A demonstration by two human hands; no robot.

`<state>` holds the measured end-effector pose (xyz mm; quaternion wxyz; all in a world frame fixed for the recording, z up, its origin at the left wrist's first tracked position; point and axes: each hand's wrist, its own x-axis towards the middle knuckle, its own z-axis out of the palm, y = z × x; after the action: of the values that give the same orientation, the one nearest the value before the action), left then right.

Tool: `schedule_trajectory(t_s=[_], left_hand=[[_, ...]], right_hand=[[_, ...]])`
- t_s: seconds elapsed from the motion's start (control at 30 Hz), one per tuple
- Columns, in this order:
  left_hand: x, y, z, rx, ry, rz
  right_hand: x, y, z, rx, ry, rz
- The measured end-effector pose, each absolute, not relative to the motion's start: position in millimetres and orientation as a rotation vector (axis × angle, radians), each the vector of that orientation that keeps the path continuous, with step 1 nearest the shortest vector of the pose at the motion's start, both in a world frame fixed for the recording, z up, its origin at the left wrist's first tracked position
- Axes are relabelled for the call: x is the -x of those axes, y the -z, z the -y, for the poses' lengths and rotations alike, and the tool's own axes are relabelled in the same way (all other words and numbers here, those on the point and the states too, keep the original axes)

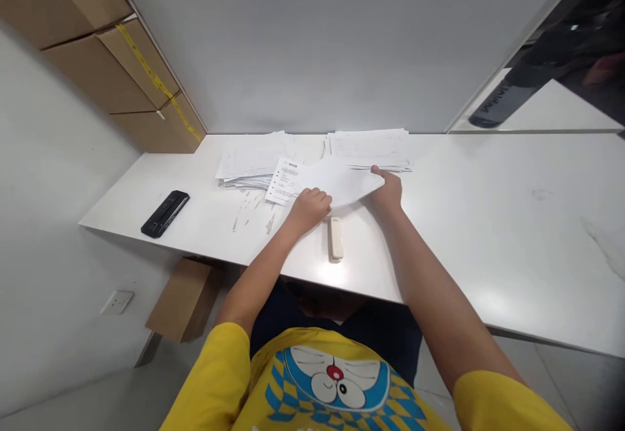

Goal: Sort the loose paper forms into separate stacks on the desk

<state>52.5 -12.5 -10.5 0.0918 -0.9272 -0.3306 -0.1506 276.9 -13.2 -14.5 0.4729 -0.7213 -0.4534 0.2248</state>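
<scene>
Between my two hands is a white paper sheaf (342, 183), tilted a little above the desk. My right hand (388, 190) grips its right corner with the thumb on top. The fingers of my left hand (311, 208) are curled at its near edge, closed on the paper. A printed sheet with punched holes (283, 183) shows at the left end of the sheaf. Just in front of my hands lies a cream stapler (336, 239). Behind the held paper sit a left paper stack (251, 157) and a right paper stack (374, 148).
The white desk (488, 222) runs along a grey partition (336, 47). A black hole punch-like device (165, 213) lies at the left. Cardboard boxes (131, 66) are piled at the back left, and another cardboard box (178, 301) is below the desk. A dark bottle (502, 102) stands beyond the partition.
</scene>
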Motion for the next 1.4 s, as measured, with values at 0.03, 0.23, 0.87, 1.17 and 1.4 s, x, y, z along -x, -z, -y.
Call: schedule_trajectory(t_s=[0.03,0.23,0.87,1.17,1.4], left_hand=[[-55.6,11.1,14.0,2.744,0.446,0.987],[-54.0,17.3,13.2,2.656,0.513,1.078],[10.6,-3.9,4.9,2.028,1.058,2.274],[5.5,9.5,9.4,1.877,1.551,2.647],[9.2,-1.1,13.6,1.501,2.467,2.807]], right_hand=[[-275.7,10.7,16.4,1.732,-0.634,1.069],[-263.4,-25.6,30.4,1.387,-1.424,1.094],[-264.1,15.4,10.1,1.548,-1.225,0.879],[-272.7,5.6,15.5,1.669,-1.217,0.936],[-250.6,-5.0,24.2,1.632,-1.177,0.887]])
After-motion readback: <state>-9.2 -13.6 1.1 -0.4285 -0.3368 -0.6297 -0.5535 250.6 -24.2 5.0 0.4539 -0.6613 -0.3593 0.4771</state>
